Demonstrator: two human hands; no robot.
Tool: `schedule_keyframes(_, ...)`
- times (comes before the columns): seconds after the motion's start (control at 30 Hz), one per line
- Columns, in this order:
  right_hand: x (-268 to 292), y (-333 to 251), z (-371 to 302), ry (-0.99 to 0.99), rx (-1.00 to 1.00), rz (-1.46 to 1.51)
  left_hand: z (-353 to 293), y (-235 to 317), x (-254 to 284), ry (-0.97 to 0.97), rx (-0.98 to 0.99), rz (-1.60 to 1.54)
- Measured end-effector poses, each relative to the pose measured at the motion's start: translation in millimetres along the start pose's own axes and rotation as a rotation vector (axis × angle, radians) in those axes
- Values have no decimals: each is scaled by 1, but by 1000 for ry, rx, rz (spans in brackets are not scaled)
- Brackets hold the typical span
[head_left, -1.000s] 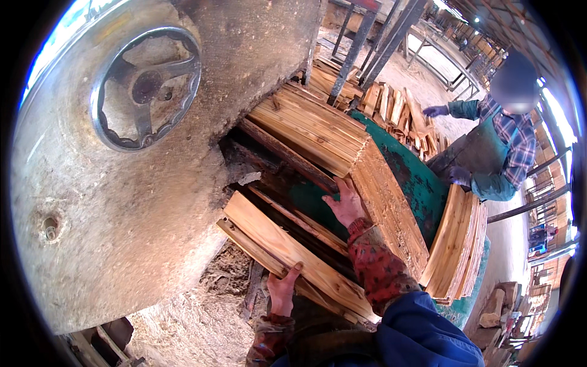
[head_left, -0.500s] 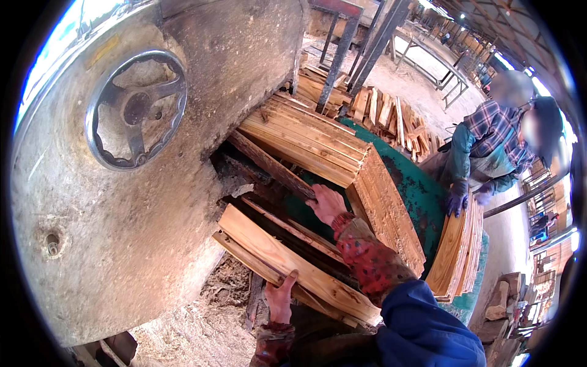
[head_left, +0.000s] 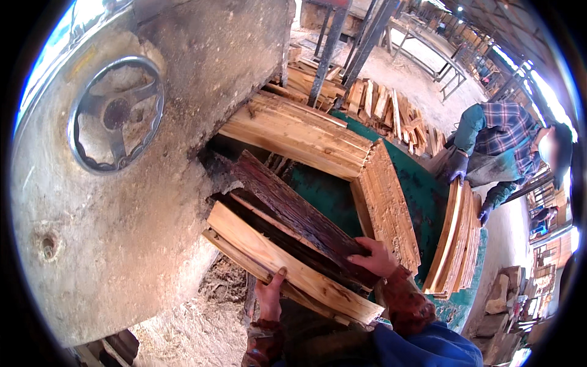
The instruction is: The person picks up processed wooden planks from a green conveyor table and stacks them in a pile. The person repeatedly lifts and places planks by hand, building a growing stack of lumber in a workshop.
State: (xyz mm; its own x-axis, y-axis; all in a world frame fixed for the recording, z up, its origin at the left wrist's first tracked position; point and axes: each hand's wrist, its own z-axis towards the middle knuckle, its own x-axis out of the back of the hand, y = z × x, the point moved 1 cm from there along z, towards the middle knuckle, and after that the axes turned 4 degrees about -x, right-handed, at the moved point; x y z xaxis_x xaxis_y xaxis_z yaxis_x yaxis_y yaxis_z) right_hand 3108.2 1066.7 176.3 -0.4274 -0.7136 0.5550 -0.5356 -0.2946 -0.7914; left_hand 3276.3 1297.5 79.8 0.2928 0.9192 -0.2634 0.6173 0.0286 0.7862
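My left hand (head_left: 269,297) grips the near edge of a pale wooden board (head_left: 284,260), thumb on top, fingers hidden beneath. A second, thinner board (head_left: 244,257) lies under it along the near side. My right hand (head_left: 375,258) is closed round the right end of a dark bark-covered slab (head_left: 287,199), which slants up and left toward the machine. Between slab and pale board runs another narrow strip (head_left: 275,221) with a bark edge. Beyond them lies a stack of boards (head_left: 299,134), and another stack (head_left: 388,208) stands angled at its right end on the green table (head_left: 416,177).
A large worn metal machine housing with a handwheel (head_left: 116,114) fills the left. At the right a co-worker (head_left: 504,137) in gloves holds a stack of boards (head_left: 454,238). Wood offcuts (head_left: 391,113) lie behind the table, near metal posts (head_left: 367,46). Sawdust (head_left: 183,324) covers the ground below.
My right hand has drawn the bark slab toward me and to the right, out from beside the stack. My left hand stays on the pale board. The co-worker has bent lower over the boards.
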Motion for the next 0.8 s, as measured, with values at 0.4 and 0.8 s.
schedule_keyframes(0.4,-15,12,-47,-122,25,-33,-3,-1,4,-48,33,-76)
schedule_keyframes(0.8,-31,-20,-22,-109,334,-347,-3,7,-1,-44,81,-112)
